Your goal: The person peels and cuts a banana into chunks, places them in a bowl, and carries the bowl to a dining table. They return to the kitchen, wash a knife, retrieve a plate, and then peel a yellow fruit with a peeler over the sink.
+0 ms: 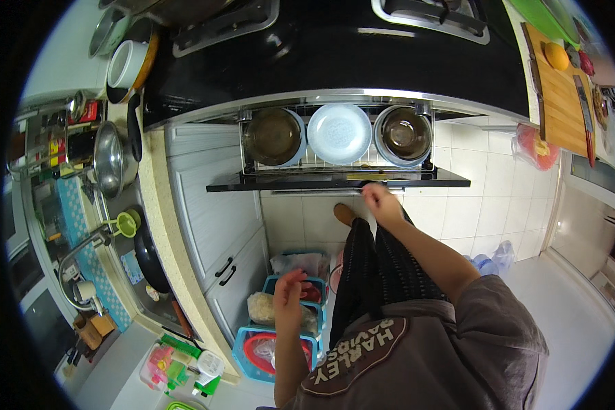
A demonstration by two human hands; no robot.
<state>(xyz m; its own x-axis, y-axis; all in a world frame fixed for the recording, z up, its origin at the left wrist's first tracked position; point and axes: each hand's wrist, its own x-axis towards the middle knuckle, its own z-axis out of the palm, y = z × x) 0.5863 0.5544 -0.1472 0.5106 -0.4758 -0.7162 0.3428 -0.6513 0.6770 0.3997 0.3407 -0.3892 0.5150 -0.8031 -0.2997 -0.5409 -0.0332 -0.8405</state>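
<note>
A black-fronted dish drawer (307, 183) stands pulled out below the gas cooktop (328, 61). In its wire rack sit a brown glass bowl (273, 136) over a light blue one at the left, a light blue dish (339, 134) in the middle, and a smaller brown glass bowl (406, 133) over blue dishes at the right. My right hand (383, 204) is at the drawer front's edge, right of its middle, fingers bent; blur hides whether they grip it. My left hand (289, 297) hangs in the air above blue plastic baskets (274, 376), holding nothing, fingers loosely spread.
At the left are a sink with a green ladle (126, 224), a steel bowl (108, 160) and a white pot (127, 64). A wooden cutting board (564, 107) at the right holds an orange (556, 56) and a knife (584, 110). Plastic bottles (484, 264) stand on the floor behind.
</note>
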